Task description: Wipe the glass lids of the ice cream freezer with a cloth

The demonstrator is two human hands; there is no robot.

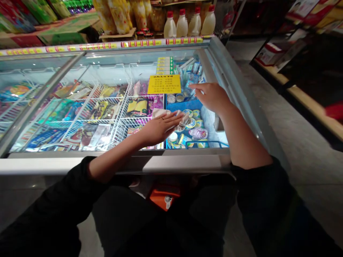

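Note:
My left hand (158,129) lies flat over a crumpled whitish cloth (183,122), holding it against the glass lid of a chest freezer. The cloth sticks out past the fingertips and above the knuckles; the thumb is hidden. Farther right, my right hand (211,96) hovers over or touches the glass, its index finger stretched out and the others partly curled. Nothing shows in it. Just left of that fingertip is a yellow sign (164,84) with black writing. Beneath the glass, ice cream cups (190,123) and a blue basket (178,106) lie under my hands.
White wire baskets (122,110) in the freezer hold wrapped ice creams. A metal frame bar (53,96) crosses the lid at left. Bottles with red caps (182,25) stand behind the price strip (144,43). Shelving (297,85) is at right, and an orange object (164,198) sits low before me.

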